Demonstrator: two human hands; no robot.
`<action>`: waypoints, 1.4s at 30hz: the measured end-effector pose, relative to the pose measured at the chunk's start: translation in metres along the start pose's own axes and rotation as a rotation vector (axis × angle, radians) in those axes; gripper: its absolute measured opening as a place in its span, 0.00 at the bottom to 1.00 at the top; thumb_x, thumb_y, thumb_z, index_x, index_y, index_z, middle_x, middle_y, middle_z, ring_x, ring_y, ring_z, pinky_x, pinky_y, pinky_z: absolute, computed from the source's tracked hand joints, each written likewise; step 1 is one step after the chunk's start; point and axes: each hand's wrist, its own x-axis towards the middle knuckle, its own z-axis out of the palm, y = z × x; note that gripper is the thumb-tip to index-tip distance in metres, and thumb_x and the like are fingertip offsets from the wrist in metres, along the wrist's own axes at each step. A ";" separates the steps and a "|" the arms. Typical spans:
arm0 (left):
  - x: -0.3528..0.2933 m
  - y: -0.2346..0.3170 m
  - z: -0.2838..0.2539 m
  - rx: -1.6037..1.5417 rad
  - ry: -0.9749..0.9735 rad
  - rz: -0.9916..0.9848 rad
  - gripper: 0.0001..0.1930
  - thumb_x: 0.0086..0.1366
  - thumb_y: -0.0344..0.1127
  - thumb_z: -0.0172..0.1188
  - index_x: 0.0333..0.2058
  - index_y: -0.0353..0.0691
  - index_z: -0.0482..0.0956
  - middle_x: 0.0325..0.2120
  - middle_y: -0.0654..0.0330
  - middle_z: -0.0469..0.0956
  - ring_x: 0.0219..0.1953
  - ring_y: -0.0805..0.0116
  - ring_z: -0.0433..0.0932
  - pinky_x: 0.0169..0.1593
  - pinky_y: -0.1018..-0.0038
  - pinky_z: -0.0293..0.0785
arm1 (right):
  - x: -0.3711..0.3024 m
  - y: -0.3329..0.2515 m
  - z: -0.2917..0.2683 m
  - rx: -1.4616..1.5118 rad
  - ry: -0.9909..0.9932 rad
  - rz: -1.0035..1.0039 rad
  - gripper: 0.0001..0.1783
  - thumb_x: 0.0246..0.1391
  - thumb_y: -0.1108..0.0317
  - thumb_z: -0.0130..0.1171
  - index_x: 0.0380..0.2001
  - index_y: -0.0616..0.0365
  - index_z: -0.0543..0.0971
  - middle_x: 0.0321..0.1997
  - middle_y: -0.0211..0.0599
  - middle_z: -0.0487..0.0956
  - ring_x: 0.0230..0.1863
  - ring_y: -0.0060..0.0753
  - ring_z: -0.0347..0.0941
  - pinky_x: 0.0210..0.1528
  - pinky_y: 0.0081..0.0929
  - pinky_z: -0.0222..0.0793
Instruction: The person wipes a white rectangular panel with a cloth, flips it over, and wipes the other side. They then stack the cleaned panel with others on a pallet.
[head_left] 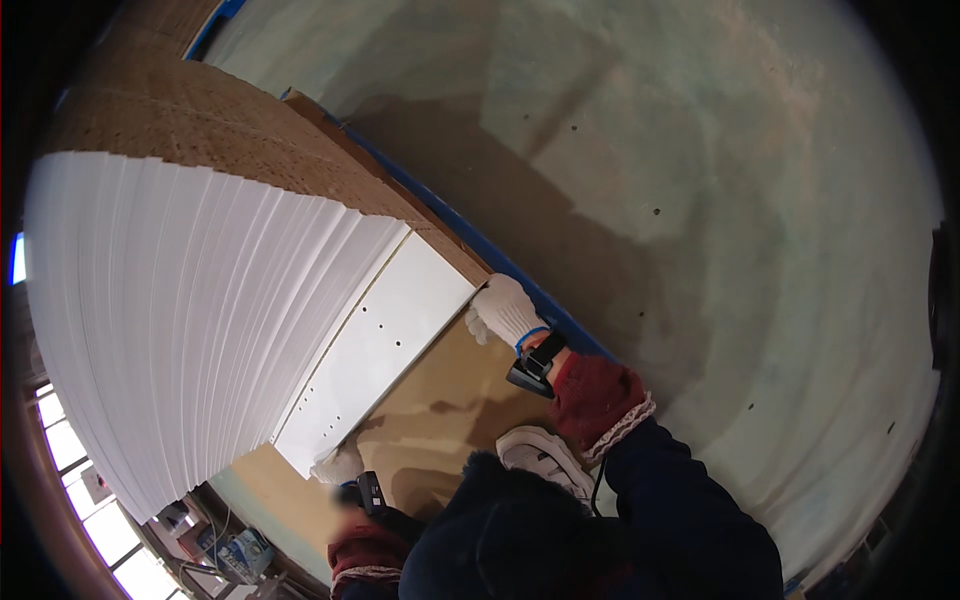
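Observation:
A white panel (370, 355) with several small drilled holes lies across the front of a row of white panels (190, 310). My right hand (502, 308), in a white knit glove, grips its far right corner with curled fingers. At the opposite corner, nearer me, my left hand (338, 464) holds the panel's end, also gloved; part of its fingers is hidden. Under the panel's near edge a tan board surface (430, 390) shows. Both wrists wear black devices.
Brown boards (200, 110) stand behind the white row. A blue edge (460, 225) runs along their right side, beside the greenish floor (700, 300). My shoe (545, 458) is close to the tan board. Windows (105, 510) and assorted gear (240, 555) lie at the lower left.

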 end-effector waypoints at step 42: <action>-0.144 -0.237 0.269 -1.879 -0.466 -0.885 0.18 0.71 0.49 0.46 0.30 0.41 0.72 0.23 0.68 0.67 0.23 0.78 0.65 0.28 0.78 0.62 | -0.052 -0.154 0.215 -1.647 -0.578 0.506 0.10 0.60 0.67 0.49 0.39 0.63 0.73 0.26 0.27 0.71 0.24 0.19 0.68 0.29 0.19 0.67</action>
